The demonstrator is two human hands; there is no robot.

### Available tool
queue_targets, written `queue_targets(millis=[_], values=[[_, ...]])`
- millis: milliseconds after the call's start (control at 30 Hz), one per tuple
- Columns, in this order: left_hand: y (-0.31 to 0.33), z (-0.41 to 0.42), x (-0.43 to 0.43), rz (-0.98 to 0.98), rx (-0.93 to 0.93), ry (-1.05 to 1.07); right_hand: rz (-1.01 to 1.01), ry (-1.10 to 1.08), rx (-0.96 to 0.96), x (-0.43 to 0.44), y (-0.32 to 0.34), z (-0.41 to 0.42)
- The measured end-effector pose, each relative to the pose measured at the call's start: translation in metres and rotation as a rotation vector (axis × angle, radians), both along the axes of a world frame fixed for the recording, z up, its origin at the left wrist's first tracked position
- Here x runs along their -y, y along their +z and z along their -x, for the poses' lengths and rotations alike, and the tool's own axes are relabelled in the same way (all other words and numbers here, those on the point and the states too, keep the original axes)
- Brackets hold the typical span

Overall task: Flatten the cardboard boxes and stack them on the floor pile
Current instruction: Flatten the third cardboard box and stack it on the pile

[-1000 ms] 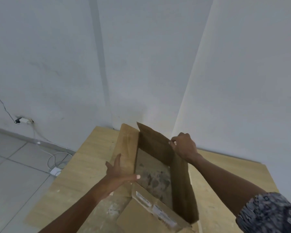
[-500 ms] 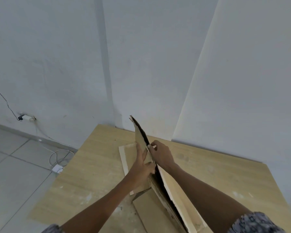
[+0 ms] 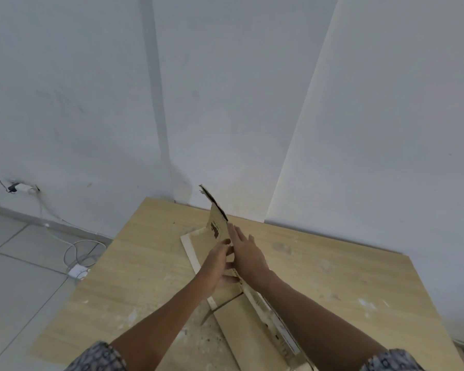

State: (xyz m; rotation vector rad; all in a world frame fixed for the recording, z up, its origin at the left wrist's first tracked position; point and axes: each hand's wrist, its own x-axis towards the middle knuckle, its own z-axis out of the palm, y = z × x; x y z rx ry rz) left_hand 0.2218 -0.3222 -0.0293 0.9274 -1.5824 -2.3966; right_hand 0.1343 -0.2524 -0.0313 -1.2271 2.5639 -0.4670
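Note:
A brown cardboard box (image 3: 217,223) stands collapsed almost flat on its edge on the wooden table (image 3: 145,263), its torn top corner pointing up toward the wall. My left hand (image 3: 217,262) presses against its left face with straight fingers. My right hand (image 3: 245,253) lies flat against the right face, fingers extended, so the box is squeezed between both palms. A lower flap (image 3: 236,325) of the box spreads flat on the table toward me. The floor pile is out of view.
White walls meet in a corner just behind the table. On the tiled floor at left lie a white cable coil and charger (image 3: 78,270), with a wall plug (image 3: 19,187) above. The table's right part (image 3: 346,277) is bare and paint-stained.
The open box has been pushed shut from both sides into a thin upright sheet. My right hand's fingers went from curled on the box edge to straight against its face.

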Motion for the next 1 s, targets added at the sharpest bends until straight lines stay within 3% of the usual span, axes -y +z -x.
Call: queue_targets(millis=[267, 433, 600, 767, 1000], values=[[-0.006, -0.002, 0.010, 0.252, 0.083, 0.084, 0.275, 0.054, -0.043, 0.004, 0.045, 0.013], [0.002, 0.008, 0.018, 0.571, -0.034, 0.250, 0.472, -0.004, 0.117, 0.005, 0.114, 0.032], [0.002, 0.030, 0.020, 0.887, -0.097, 0.260, 0.622, -0.096, 0.253, -0.015, 0.147, 0.066], [-0.017, 0.043, 0.012, 0.961, -0.011, 0.093, 0.672, -0.313, 0.418, -0.063, 0.109, 0.100], [-0.053, 0.051, -0.011, 0.931, 0.173, -0.294, 0.430, -0.475, 0.407, -0.130, 0.006, 0.122]])
